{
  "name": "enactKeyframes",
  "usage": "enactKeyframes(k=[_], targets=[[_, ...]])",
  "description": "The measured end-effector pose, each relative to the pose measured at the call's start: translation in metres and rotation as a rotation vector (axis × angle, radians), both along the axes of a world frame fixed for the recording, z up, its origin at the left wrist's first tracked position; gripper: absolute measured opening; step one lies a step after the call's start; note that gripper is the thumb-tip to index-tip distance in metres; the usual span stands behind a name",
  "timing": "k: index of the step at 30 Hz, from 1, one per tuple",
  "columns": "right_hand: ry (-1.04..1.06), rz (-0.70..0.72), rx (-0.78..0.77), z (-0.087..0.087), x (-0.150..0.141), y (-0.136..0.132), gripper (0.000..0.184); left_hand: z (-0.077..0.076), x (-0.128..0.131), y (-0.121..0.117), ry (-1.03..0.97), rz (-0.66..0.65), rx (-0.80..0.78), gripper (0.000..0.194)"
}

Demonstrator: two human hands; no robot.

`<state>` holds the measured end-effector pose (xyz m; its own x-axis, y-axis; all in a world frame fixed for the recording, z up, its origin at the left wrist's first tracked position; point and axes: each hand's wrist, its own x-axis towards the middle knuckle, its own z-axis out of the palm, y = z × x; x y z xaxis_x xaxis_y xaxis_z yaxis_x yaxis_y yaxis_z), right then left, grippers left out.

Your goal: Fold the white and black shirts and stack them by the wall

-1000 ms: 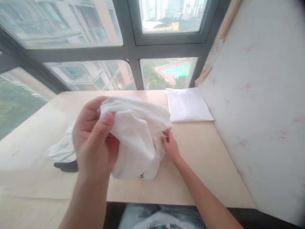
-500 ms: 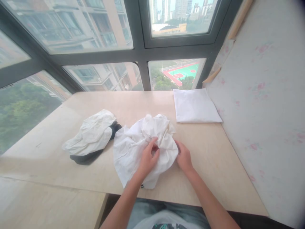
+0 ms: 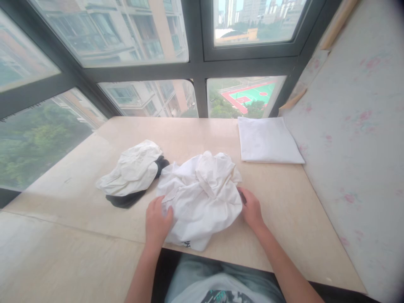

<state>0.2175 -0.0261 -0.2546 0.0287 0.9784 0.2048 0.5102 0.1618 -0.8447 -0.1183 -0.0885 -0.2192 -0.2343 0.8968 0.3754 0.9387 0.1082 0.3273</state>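
going from the left, we have a white-and-black bundle (image 3: 134, 168) on the worktop (image 3: 284, 235), set in from its far left corner and apart from both hands. our left hand (image 3: 158, 219) comes next, at the near left side of a crumpled white cloth (image 3: 205, 198), thumb parted from the fingers; we cannot tell whether it pinches the fabric. that cloth sits between our hands by the worktop's near edge, with no clear long axis; neither hand is plainly nearer, since each meets one side. our right hand (image 3: 251, 208) curls at its right side, something dark by the fingertips, and we cannot tell whether the grip is closed. a folded white cloth (image 3: 269, 141) lies flat at the far right corner. we make out no container.
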Motion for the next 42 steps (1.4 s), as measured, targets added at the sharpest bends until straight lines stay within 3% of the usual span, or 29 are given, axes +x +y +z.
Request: enactKeyframes(k=[4,8,11,14,18,21,24,27,31,35,37,39,42], targets=[[0.094,-0.028,-0.067,0.003,-0.001,0.0,0.031,-0.019,-0.015,-0.011,0.131,0.108,-0.056,0.034],[0.386,-0.176,-0.216,0.01,0.007,0.007,0.034,-0.019,-0.001,-0.015,0.216,0.102,-0.029,0.033],[0.532,-0.333,-0.215,0.031,0.012,0.013,0.033,-0.017,0.004,-0.015,0.218,0.082,-0.04,0.033],[0.4,-0.29,-0.036,0.068,-0.001,0.014,0.029,-0.016,0.003,-0.014,0.191,0.078,-0.033,0.032],[0.112,0.158,0.063,0.107,-0.051,0.014,0.023,-0.015,0.002,-0.015,0.174,0.156,-0.051,0.041],[-0.139,0.311,0.069,0.107,-0.092,0.021,0.027,-0.011,0.005,-0.015,0.162,0.273,-0.111,0.056],[-0.404,0.258,0.08,0.092,-0.116,0.031,0.037,-0.008,0.007,-0.016,0.153,0.306,-0.175,0.057],[-0.411,0.201,0.022,0.08,-0.117,0.042,0.029,-0.011,0.004,-0.018,0.122,0.271,-0.179,0.05],[0.077,0.082,-0.077,0.09,-0.082,0.05,0.025,-0.016,-0.002,-0.019,0.052,0.202,-0.138,0.041],[0.671,-0.067,-0.069,0.118,-0.008,0.034,0.028,-0.018,-0.004,-0.02,0.0,0.19,-0.107,0.041],[0.823,-0.121,-0.038,0.121,0.033,0.015,0.026,-0.017,-0.004,-0.02,-0.016,0.188,-0.126,0.043],[0.874,-0.218,-0.053,0.112,0.071,-0.01,0.028,-0.016,-0.004,-0.021,-0.031,0.195,-0.151,0.046],[0.823,-0.37,-0.187,0.08,0.11,-0.048,0.029,-0.015,-0.004,-0.02,-0.065,0.195,-0.148,0.048]])
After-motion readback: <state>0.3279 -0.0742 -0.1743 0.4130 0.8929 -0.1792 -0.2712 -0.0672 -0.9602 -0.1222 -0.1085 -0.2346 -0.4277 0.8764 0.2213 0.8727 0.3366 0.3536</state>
